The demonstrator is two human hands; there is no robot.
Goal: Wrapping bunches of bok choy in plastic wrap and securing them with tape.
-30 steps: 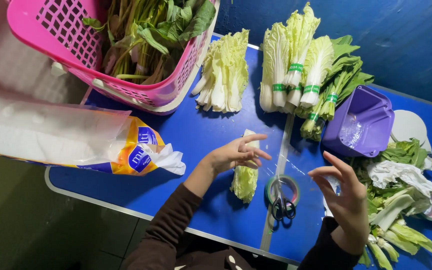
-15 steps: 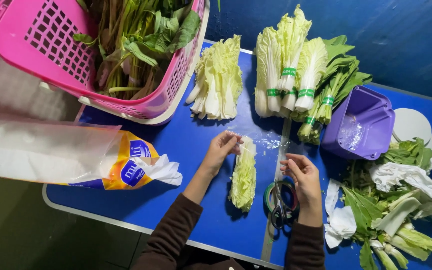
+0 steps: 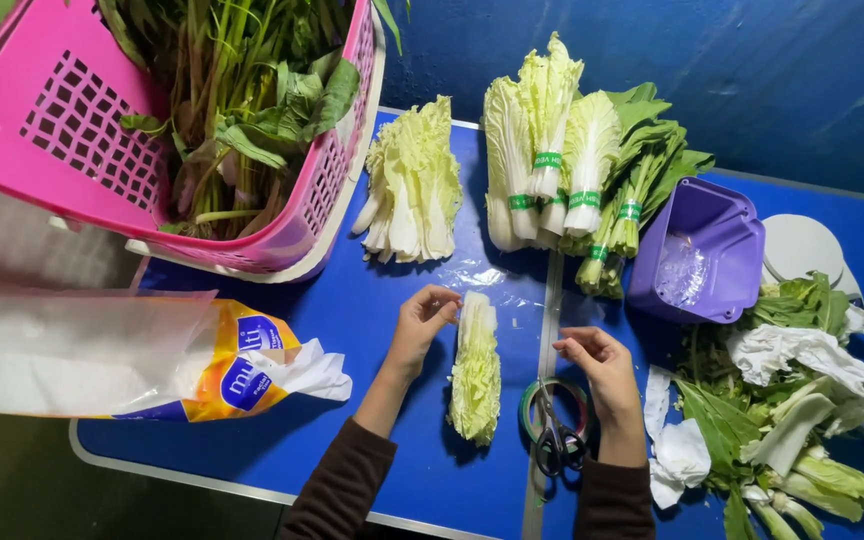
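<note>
Both hands at a small napa cabbage on the blue table.

Left hand: fingers curled, fingertips touching the white stem end of the cabbage; whether they pinch a leaf or the clear film cannot be told. Right hand: fingers loosely curled, not touching the cabbage, just above the scissors and green tape roll. Cabbage lies lengthwise between the hands on clear wrap film, near the front of the blue table. Behind: loose cabbage pieces, banded cabbage bundles, purple tub. Left: pink basket of greens, plastic bag roll. Right: leaf trimmings.
</note>
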